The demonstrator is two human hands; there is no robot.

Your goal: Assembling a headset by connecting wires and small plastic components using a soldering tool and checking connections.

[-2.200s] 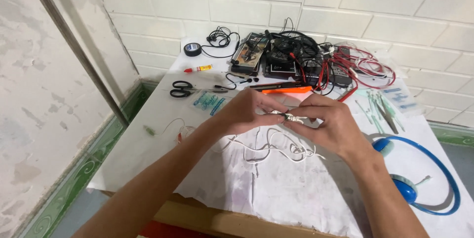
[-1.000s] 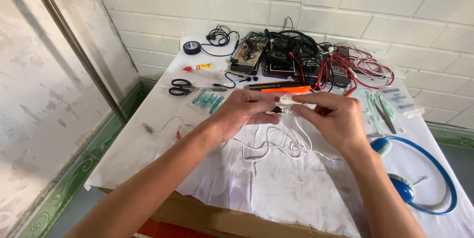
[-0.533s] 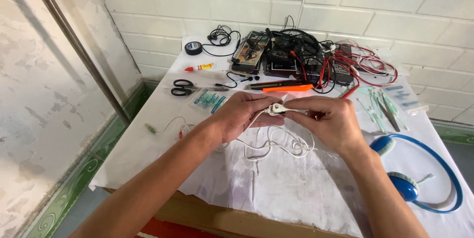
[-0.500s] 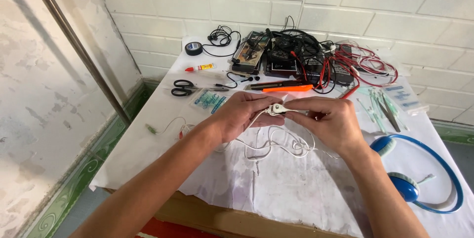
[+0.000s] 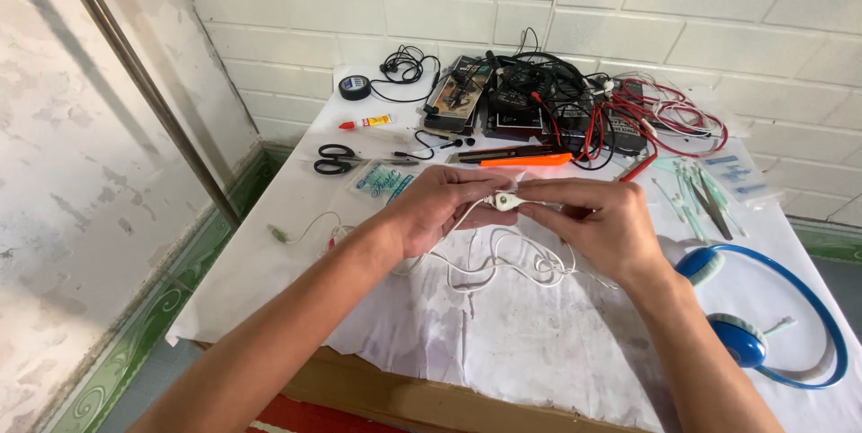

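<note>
White earphone cable point(image 5: 503, 262) lay looped on the white sheet-covered table point(image 5: 503, 352), its small white inline piece point(image 5: 505, 201) pinched between both hands just above the cloth. The left hand point(image 5: 440, 208) and the right hand point(image 5: 597, 222) were each closed on that piece, fingertips meeting. Blue over-ear headphones point(image 5: 763, 334) rested to the right. Farther back lay black-handled scissors point(image 5: 334, 159), an orange-handled knife point(image 5: 521, 159) and tangled black and red wires point(image 5: 593, 110).
</note>
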